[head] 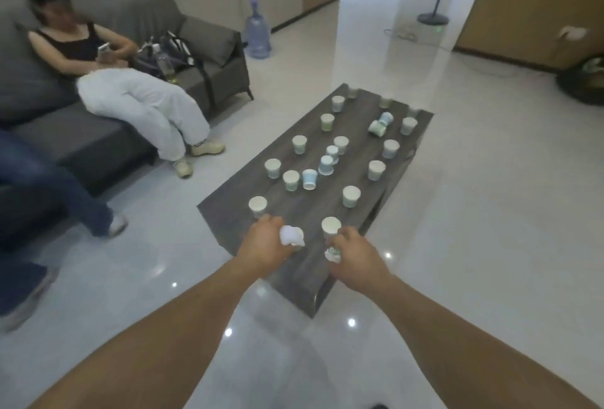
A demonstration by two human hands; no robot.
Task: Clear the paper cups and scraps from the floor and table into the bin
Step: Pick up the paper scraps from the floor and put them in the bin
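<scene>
The main risk lay at the near end of the bench (307, 209): both hands were already full, and an upright cup (331, 227) stood right against the knuckles of the right hand (354, 253). A reach for it with so little free finger would likely have tipped it, and whether it held any liquid could not be told. The left hand (266, 240) faced the same trouble with the corner cup (258, 206) just beyond it, near the bench's edge, where a nudge could have sent it to the floor. A loose grip might also have dropped a scrap on the way to the dark round tub (581, 81) well off the bench's far right, which may have been the bin.

Both forearms stretched forward and down, palms turned inward over the bench's near end. The left hand was clenched round a white wad (292, 235) of paper. The right hand gripped a crushed piece (332, 253), white with green print, probably a flattened cup. Some twenty other cups (341, 143) stood along the bench top, a few tipped over.
</scene>
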